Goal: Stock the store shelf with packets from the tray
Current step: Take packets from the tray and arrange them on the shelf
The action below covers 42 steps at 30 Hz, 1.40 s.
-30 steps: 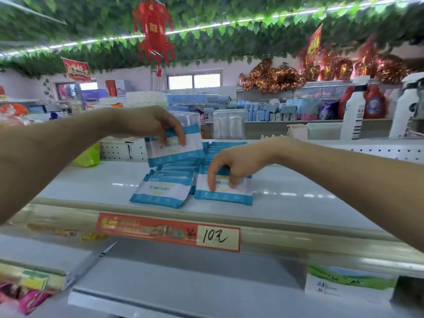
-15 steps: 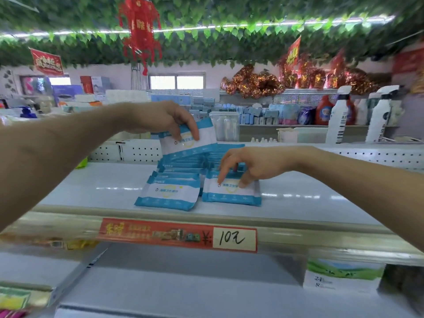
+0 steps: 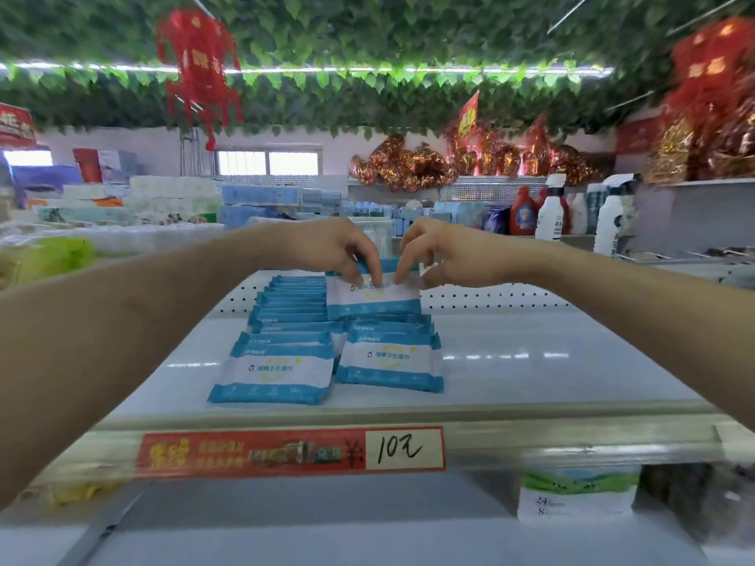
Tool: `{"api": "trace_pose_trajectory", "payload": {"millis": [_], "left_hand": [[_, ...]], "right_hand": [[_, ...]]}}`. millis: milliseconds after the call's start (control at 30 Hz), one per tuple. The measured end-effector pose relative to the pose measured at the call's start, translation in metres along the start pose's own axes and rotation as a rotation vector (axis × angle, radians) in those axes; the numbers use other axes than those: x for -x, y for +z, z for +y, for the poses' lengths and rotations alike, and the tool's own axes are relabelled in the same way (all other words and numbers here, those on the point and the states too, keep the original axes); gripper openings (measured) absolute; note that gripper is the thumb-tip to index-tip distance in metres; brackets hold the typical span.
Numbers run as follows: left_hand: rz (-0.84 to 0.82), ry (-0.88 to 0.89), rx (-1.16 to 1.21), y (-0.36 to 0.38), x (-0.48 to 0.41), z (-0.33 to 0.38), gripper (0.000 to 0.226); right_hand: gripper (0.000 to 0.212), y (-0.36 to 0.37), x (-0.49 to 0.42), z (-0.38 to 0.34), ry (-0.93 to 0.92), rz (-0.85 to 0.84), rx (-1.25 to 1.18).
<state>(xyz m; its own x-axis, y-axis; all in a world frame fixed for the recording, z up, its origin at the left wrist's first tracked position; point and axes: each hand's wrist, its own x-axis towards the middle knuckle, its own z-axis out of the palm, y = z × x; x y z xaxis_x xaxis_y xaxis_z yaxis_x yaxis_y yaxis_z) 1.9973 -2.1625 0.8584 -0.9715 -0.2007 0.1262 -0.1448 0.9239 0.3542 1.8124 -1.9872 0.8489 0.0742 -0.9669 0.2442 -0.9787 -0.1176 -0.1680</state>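
Note:
Blue-and-white packets lie in two overlapping rows on the grey shelf [image 3: 531, 369]: a left row [image 3: 278, 373] and a right row [image 3: 390, 361]. One more packet [image 3: 374, 298] stands upright above the back of the right row. My left hand [image 3: 339, 249] pinches its top edge from the left, and my right hand [image 3: 439, 251] pinches the same edge from the right. Both arms reach in over the shelf's front. No tray is in view.
A red price strip [image 3: 290, 453] marked 10 runs along the shelf's front rail. A white perforated back panel [image 3: 490, 298] closes the shelf behind the rows. Below on the right sits a green-and-white pack [image 3: 576, 498]. White spray bottles [image 3: 551, 210] stand on a farther shelf.
My right hand left the front packet of the right row and rose to the held packet's top edge. My left hand carried that packet rightward, over the right row.

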Motion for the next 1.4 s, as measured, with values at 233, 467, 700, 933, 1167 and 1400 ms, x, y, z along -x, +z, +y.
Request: {"api": "trace_pose_trajectory", "payload": {"millis": [233,467,700,933,1167,1400], "left_hand": [[0.008,0.097,-0.015,0.015,-0.021,0.016,0.023],[0.006,0.112,0.086,0.015,-0.020,0.009,0.018],[-0.004,0.069,0.106,0.019,-0.032,0.012,0.017],[0.060,0.095,-0.009,0.014,-0.058,0.034,0.014],[0.100,0.083,0.009,0.016,-0.083,0.040,0.016],[0.097,-0.035,-0.003,0.010,-0.070,0.008,0.021]], "right_hand": [[0.029,-0.004,0.003,0.009,0.002,0.020,0.030],[0.038,-0.017,0.015,0.031,0.054,0.098,0.011],[0.036,-0.020,0.014,0.048,0.042,0.036,-0.061],[0.026,-0.019,0.003,0.062,-0.045,-0.057,-0.086],[0.027,-0.028,-0.014,0.092,-0.058,-0.123,-0.024],[0.035,-0.031,-0.039,0.162,0.061,-0.185,0.079]]}}
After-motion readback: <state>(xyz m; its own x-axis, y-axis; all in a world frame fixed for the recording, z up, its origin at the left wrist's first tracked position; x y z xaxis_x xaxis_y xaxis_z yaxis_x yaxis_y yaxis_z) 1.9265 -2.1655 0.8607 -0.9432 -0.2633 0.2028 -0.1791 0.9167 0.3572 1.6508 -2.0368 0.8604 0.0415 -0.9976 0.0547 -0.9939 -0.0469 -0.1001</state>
